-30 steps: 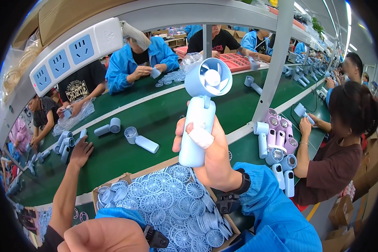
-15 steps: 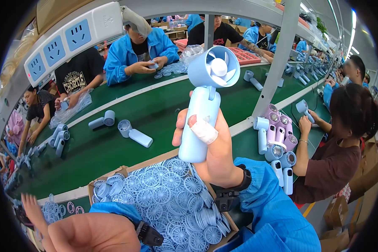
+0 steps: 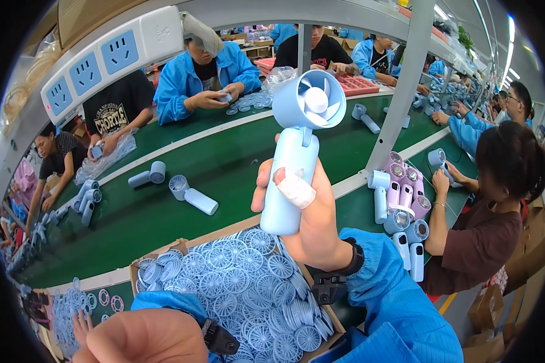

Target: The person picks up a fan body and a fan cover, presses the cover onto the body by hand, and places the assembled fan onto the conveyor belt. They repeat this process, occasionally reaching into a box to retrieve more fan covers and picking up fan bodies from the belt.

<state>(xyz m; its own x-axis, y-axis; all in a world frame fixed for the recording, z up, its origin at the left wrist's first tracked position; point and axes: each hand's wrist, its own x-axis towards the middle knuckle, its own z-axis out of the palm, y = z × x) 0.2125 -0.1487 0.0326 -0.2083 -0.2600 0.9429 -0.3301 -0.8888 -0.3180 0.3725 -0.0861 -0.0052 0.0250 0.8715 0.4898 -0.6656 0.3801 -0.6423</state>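
Observation:
Raised over the green belt, my right hand (image 3: 312,227) is closed around the handle of a light blue handheld fan (image 3: 286,202). The fan stands nearly upright, and its round head with white blades at the front lacks a grille cover. White tape wraps the thumb. At the lower left my left hand (image 3: 145,336) has its fingers stretched out, with nothing visible in them. Its fingertips are beside a heap of light blue rings (image 3: 68,302); whether they touch is unclear. Between my arms sits a cardboard box (image 3: 339,320) full of round blue fan grilles (image 3: 239,284).
Blue fans (image 3: 200,201) lie on the green conveyor belt (image 3: 236,157). Purple and blue fans (image 3: 399,212) cluster on the right beside a co-worker (image 3: 487,193). A white power strip (image 3: 112,57) hangs on the frame at upper left; a metal post (image 3: 406,78) rises on the right. Other workers sit opposite.
My left hand's fingers have moved right and down, to the ring heap. The right hand keeps holding the fan in nearly the same place. At the right, a blue-sleeved worker's arm has come forward.

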